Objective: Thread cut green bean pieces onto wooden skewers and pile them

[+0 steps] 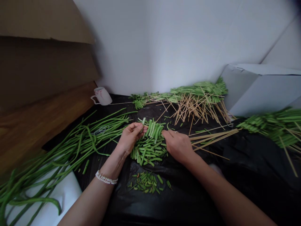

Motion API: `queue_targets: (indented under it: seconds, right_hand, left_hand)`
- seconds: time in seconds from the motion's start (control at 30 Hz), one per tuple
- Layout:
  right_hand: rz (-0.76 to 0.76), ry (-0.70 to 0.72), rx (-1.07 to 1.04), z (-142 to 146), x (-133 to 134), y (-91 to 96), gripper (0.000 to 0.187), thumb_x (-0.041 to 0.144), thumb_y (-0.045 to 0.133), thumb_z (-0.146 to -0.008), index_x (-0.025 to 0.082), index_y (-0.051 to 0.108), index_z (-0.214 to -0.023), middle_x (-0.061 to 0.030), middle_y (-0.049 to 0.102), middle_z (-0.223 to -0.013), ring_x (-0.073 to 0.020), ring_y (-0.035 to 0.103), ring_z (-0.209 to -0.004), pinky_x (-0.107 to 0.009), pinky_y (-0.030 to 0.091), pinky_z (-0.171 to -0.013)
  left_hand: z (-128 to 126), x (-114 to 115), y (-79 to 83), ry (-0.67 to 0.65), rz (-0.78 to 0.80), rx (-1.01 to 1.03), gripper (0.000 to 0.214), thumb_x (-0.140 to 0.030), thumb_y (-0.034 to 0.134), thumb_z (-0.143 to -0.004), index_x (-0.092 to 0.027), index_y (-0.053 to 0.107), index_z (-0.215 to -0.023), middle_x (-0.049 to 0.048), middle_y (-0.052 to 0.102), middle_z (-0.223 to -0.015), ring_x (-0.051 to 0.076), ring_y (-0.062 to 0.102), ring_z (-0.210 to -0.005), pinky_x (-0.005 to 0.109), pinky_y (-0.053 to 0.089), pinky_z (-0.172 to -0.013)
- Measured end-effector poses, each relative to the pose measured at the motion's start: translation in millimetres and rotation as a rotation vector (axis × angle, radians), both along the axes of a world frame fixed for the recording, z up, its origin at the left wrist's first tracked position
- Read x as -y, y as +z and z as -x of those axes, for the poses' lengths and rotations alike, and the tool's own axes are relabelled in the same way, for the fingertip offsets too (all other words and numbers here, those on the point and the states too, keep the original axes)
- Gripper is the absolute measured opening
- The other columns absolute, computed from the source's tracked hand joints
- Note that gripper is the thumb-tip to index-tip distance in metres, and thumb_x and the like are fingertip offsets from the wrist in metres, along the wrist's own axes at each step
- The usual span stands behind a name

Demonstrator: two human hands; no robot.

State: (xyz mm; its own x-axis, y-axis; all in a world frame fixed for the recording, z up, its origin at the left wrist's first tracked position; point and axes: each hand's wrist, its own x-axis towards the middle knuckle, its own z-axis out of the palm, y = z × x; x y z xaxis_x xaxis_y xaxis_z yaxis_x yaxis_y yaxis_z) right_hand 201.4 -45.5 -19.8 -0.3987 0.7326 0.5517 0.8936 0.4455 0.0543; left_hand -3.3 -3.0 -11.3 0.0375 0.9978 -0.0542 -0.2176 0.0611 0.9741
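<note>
My left hand (130,135) pinches a short cut piece of green bean (143,121) between thumb and fingertips, held upright over a heap of cut bean pieces (150,147) on the black sheet (235,175). My right hand (177,145) rests curled at the right side of that heap, its fingers closed among the pieces; a thin wooden skewer (213,135) appears to run from it to the right. What the right fingers grip is hidden. A bead bracelet (105,178) sits on my left wrist.
Long uncut green beans (70,150) lie at the left. Skewered bean bundles (197,94) pile at the back and more skewered bundles (275,125) at the right. Small trimmed ends (147,182) lie near me. A white mug (102,96), a white box (261,88) and cardboard (42,56) border the area.
</note>
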Motion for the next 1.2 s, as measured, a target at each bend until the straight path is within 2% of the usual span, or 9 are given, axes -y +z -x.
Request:
queue_targets:
  seconds: [0.2, 0.37, 0.53, 0.87, 1.2]
  right_hand:
    - [0.005, -0.008, -0.001, 1.0, -0.2, -1.9, 0.022, 0.011, 0.044, -0.085, 0.018, 0.065, -0.090, -0.0013, 0.062, -0.073, -0.0128, 0.050, -0.064, -0.028, 0.027, -0.058]
    - [-0.001, -0.002, -0.013, 1.2, -1.0, -3.7, 0.022, 0.010, 0.043, -0.085, 0.017, 0.064, -0.088, -0.0015, 0.061, -0.073, -0.0127, 0.049, -0.064, -0.028, 0.027, -0.057]
    - [-0.015, -0.002, -0.022, 1.1, -0.2, -3.6, 0.024, 0.009, 0.043, -0.085, 0.017, 0.064, -0.092, -0.0014, 0.061, -0.074, -0.0128, 0.049, -0.064, -0.028, 0.026, -0.057]
    - [0.035, -0.010, -0.018, 2.4, 0.3, -3.0, 0.020, 0.008, 0.044, -0.083, 0.018, 0.062, -0.085, -0.0008, 0.061, -0.075, -0.0128, 0.049, -0.063, -0.028, 0.025, -0.057]
    - [-0.063, 0.021, 0.007, 1.2, 0.0, -3.2, 0.024, 0.006, 0.042, -0.083, 0.016, 0.063, -0.090, -0.0016, 0.060, -0.071, -0.0141, 0.050, -0.064, -0.028, 0.025, -0.058]
  left_hand:
    - [1.6, -2.8, -4.3, -0.028, 0.049, 0.036, 0.027, -0.035, 0.081, -0.063, -0.014, 0.071, -0.075, 0.0027, 0.068, -0.077, 0.008, 0.057, -0.064, 0.020, 0.045, -0.063]
    - [0.1, -1.4, -5.1, -0.027, 0.070, 0.050, 0.027, -0.035, 0.082, -0.061, -0.014, 0.072, -0.075, 0.0026, 0.069, -0.076, 0.008, 0.058, -0.065, 0.021, 0.045, -0.064]
    - [-1.4, 1.2, -1.9, -0.009, 0.054, 0.001, 0.029, -0.039, 0.082, -0.060, -0.015, 0.073, -0.074, 0.0032, 0.070, -0.076, 0.010, 0.060, -0.068, 0.022, 0.046, -0.066]
    - [0.6, 1.1, -2.8, -0.022, 0.036, -0.090, 0.027, -0.040, 0.080, -0.064, -0.017, 0.072, -0.075, 0.0029, 0.071, -0.078, 0.011, 0.061, -0.070, 0.023, 0.048, -0.069]
    - [3.6, 0.7, -2.7, -0.084, 0.037, -0.133, 0.030, -0.042, 0.078, -0.066, -0.015, 0.070, -0.075, 0.0025, 0.067, -0.075, 0.010, 0.058, -0.067, 0.022, 0.047, -0.066]
